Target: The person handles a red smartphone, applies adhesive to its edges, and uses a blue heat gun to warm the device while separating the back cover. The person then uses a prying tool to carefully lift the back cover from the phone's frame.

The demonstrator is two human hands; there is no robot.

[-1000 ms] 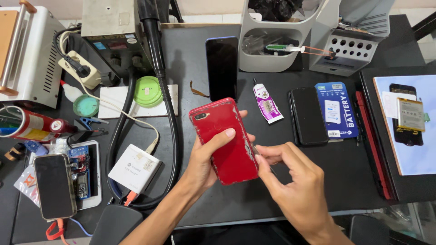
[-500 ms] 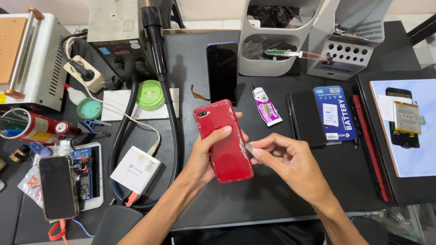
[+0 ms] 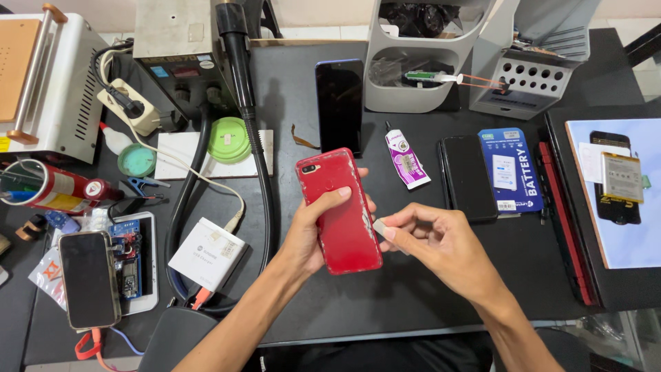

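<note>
The dark tabletop (image 3: 427, 303) fills the view, crowded with repair gear. At its far left stands a white machine (image 3: 48, 83) with an orange plate on top, and beside it a grey station (image 3: 180, 41) from which a thick black hose (image 3: 256, 165) runs down across the surface. At the back sit a pale grey tool organiser (image 3: 420, 76) and a slanted holder with round holes (image 3: 527, 83). On the right edge lies a pale blue mat (image 3: 630, 207) carrying a black phone and a flat battery pack.

Near the middle, the left hand (image 3: 313, 231) keeps a red phone (image 3: 339, 210) lifted above the tabletop, back side up, camera in its upper left corner; the grip is closed around the phone's edges, thumb across the back. The right hand (image 3: 441, 241) meets the phone's right edge, its grip pinched on a small pale piece (image 3: 379, 226) that touches that edge; what the piece is cannot be told from here.

Just beyond the red phone lies a black phone (image 3: 339, 103), face up. To the right are a small purple-and-white glue tube (image 3: 406, 162), another dark phone (image 3: 468, 178) and a blue battery box (image 3: 511, 170) just beside it. Left of the hose are a white charger block (image 3: 206, 253), a green round lid (image 3: 228, 140), and a dark phone (image 3: 89, 279) resting over a circuit board.
</note>
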